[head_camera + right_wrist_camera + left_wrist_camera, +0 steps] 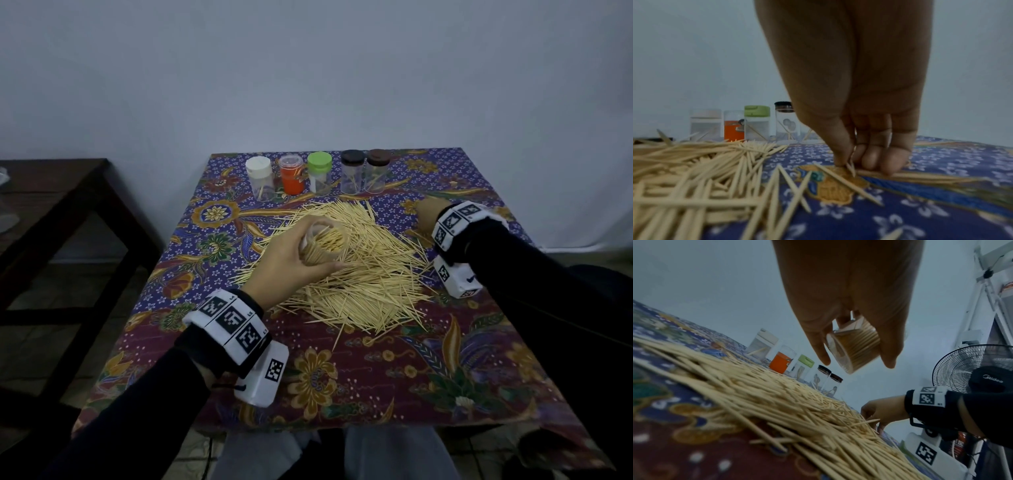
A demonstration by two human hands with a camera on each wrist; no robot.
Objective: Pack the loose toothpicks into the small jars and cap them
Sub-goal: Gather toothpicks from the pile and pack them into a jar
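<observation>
Toothpicks [851, 168] pinched in right hand [855, 97] grip; left hand [291, 257] grip wraps full jar [855, 350].

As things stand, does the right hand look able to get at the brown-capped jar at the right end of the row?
Probably yes. The right hand pinches toothpicks just in front of the brown-capped jar, with only bare cloth between. It would need to drop them first.

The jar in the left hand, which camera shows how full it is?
The head view: it looks into the open mouth of the jar, packed with toothpick ends, in the left hand. The left wrist view shows its clear side, lined with toothpicks. The right wrist view misses it.
</observation>
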